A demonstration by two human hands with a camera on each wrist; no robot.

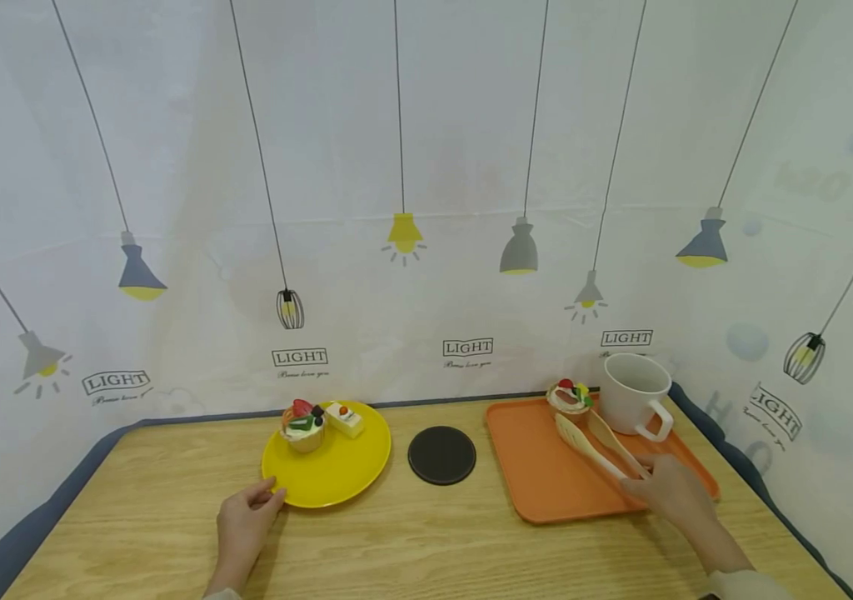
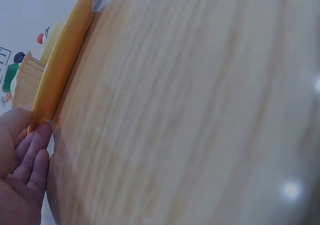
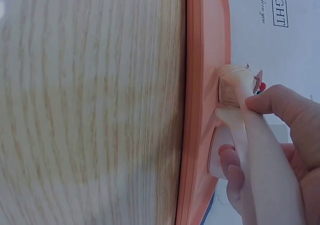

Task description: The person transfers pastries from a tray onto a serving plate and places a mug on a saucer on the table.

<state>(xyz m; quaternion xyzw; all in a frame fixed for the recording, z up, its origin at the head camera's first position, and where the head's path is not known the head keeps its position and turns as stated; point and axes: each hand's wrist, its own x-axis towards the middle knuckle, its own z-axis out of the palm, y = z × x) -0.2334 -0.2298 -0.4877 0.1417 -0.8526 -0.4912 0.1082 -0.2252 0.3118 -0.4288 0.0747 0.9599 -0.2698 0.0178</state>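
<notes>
Pinched in my right hand (image 1: 670, 492), the long, pale, two-armed tongs (image 1: 597, 455) point to 10 o'clock, at the small, round, cream-topped tart (image 1: 569, 402). Tall white mug (image 1: 629, 398) blocks 11; flat orange tray (image 1: 535, 475) has room at 9. My left hand (image 1: 245, 527) pinches the round yellow plate (image 1: 329, 482) at 8.

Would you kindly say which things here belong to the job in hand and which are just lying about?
Seemingly in use:
yellow plate, pinched by the left hand
pale tongs, in the right hand
orange tray, beneath the tongs
cream tart, near the tongs
fruit tart, square cake, on the plate

Apparently just lying about:
black disc
white mug
</notes>
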